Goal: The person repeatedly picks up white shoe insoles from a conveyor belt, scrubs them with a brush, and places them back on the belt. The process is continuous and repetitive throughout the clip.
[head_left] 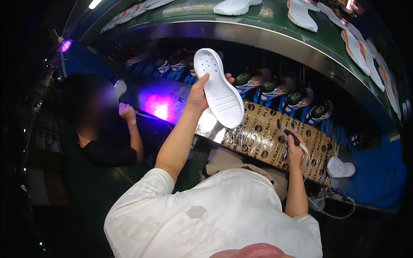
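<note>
A white shoe sole (224, 99) with an orange patch on its edge is raised over the bench. My left hand (199, 93) grips it by the side, thumb on its inner face; small holes show at one end and ridges at the other. Lower and to the right, my right hand (296, 149) is closed round a dark-handled brush (287, 130) with a pale tube trailing from it. The brush is apart from the sole, over the tape-covered bench (264, 131). Another white sole (341, 167) rests at the bench's right end.
Shoe uppers (297, 99) stand in a row behind the bench. Above them runs a green conveyor (271, 13) carrying more soles (303, 16). At left sits a co-worker, one hand (127, 112) raised, near a purple-lit patch (161, 107). A tube and clear cup (318, 204) hang lower right.
</note>
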The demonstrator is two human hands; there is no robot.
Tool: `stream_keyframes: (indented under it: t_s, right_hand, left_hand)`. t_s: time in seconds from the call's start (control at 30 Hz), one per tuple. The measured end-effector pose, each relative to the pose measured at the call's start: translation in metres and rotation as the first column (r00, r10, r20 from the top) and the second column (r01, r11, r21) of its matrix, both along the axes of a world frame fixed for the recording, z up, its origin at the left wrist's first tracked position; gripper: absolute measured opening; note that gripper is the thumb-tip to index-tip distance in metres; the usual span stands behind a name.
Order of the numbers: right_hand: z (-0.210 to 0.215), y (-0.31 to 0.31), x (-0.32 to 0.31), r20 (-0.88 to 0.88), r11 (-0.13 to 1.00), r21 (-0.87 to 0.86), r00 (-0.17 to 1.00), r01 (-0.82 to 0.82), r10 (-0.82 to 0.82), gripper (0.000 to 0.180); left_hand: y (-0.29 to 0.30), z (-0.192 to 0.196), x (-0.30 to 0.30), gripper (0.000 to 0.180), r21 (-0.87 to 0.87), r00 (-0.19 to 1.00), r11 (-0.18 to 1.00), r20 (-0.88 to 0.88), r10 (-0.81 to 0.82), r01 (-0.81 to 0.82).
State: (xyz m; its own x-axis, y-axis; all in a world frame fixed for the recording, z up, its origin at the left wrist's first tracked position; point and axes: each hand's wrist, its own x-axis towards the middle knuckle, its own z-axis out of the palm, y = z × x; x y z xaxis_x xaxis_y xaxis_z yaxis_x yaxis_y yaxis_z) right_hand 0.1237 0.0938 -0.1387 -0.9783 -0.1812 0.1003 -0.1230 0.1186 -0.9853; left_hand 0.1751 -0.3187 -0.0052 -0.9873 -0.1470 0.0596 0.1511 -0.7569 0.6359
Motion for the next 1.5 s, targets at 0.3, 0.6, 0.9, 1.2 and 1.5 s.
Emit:
stream_keyframes:
  t_s: [0.3, 0.6, 0.9, 1.2, 1.5]
  right_hand:
    - [0.119, -0.074, 0.016, 0.065, 0.923, -0.311, 0.964, -0.226, 0.258, 0.022]
    - [0.142, -0.123, 0.014, -0.123, 0.965, -0.095, 0.964, -0.246, 0.234, 0.023]
    - [0.189, -0.074, 0.032, -0.016, 0.671, 0.322, 0.705, -0.667, 0.709, 0.026]
    - [0.176, -0.113, 0.016, -0.334, 0.939, 0.088, 0.878, -0.333, 0.343, 0.028]
    - [0.173, -0.105, 0.020, -0.324, 0.904, 0.087, 0.846, -0.419, 0.423, 0.029]
  left_hand:
    - [0.100, -0.042, 0.029, 0.081, 0.053, 0.985, 0.997, 0.161, -0.059, 0.051]
    - [0.137, -0.039, 0.029, 0.075, -0.018, 0.968, 0.996, 0.240, -0.075, 0.082]
    - [0.111, -0.039, 0.019, 0.086, -0.036, 0.968, 0.975, 0.132, -0.215, 0.221]
    - [0.138, -0.031, 0.018, 0.078, -0.026, 0.988, 0.997, 0.139, -0.071, 0.075]
    - [0.132, -0.018, 0.018, 0.082, 0.154, 0.985, 0.984, 0.133, -0.113, 0.092]
